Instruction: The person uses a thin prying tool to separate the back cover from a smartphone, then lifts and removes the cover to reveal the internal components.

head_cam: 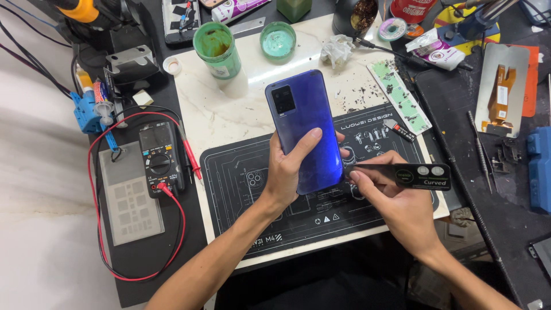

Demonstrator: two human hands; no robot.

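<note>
While the left hand (285, 172) was clamped on the lower edges of the blue phone (304, 129), raised back-up above the table (206, 109) mat, its glossy shell looked slippery, thin, crack-prone. The right hand (390, 198) pinched black tweezers (413, 175) at its side edge; edges seemed the safest grip.

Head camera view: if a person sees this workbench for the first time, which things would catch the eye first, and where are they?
Most striking is the shiny blue phone, held back-side up in the left hand at the centre, above a black repair mat. The right hand presses a flat black pry tool to the phone's right edge. At the left, a black multimeter lies inside a loop of red wire.
</note>
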